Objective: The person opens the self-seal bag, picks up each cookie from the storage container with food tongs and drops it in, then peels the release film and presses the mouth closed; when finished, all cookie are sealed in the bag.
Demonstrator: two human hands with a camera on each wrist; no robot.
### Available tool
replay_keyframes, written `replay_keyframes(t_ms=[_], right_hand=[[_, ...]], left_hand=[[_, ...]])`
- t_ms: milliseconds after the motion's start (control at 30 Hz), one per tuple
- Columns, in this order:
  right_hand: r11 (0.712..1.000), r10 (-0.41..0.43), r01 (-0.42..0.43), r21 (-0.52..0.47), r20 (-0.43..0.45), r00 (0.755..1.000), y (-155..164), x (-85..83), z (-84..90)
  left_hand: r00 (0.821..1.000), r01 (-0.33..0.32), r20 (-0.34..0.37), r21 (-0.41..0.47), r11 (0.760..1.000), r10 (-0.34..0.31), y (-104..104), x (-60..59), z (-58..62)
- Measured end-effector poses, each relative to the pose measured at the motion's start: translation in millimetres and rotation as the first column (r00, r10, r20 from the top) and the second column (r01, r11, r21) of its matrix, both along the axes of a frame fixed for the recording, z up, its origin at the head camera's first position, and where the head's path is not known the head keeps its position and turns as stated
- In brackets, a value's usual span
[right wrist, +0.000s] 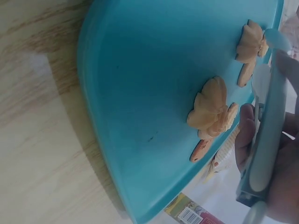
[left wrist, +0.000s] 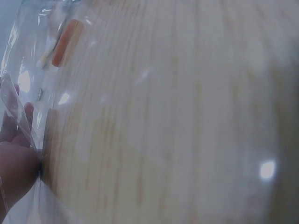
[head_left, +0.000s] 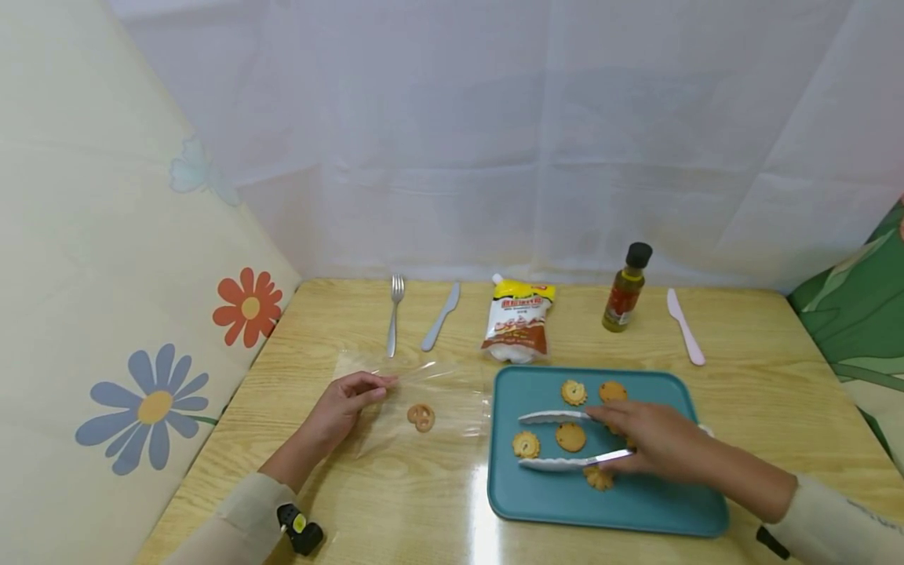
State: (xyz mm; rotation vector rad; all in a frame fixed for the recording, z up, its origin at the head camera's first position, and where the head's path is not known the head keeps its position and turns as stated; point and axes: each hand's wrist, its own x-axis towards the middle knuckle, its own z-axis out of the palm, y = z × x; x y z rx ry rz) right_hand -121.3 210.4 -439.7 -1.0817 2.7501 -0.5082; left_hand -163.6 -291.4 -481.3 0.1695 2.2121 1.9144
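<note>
1. Holding white tongs [head_left: 565, 439], the right hand [head_left: 653, 443] has its fingers curled round the handle end; the arms stand spread apart over a teal tray [head_left: 636, 510], and no cookie is between the tips.
2. Round cookie [head_left: 570, 436] lies on the tray between the two tong arms, just ahead of the right fingers.
3. More cookies on the tray: one [head_left: 526, 445] past the tong tips, two [head_left: 574, 391] [head_left: 612, 391] on the far side of the hand, one [head_left: 599, 477] just under the near arm.
4. Left hand [head_left: 339, 408] pinches the edge of a clear plastic bag [head_left: 452, 392] flat on the wooden table [head_left: 395, 502], fingers pointing toward the tray.
5. Pretzel-shaped cookie [head_left: 421, 417] lies inside the bag, just beyond the left fingertips.
6. Left wrist view is blurred: only fingers [left wrist: 14, 158] against the clear film.
7. Far from both hands along the back edge: fork [head_left: 394, 314], grey knife [head_left: 441, 315], sauce pouch [head_left: 519, 326], small oil bottle [head_left: 625, 290], pink knife [head_left: 685, 326].
</note>
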Motion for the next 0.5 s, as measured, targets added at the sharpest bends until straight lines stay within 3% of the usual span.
replay_keyframes(t_ms=[500], right_hand=[[0.999,0.035,-0.035,-0.002,-0.045,0.998,1.2,-1.6,1.3]], left_hand=[[1.000,-0.012,0.011,0.003,1.000,0.012,0.7,1.1,0.6]])
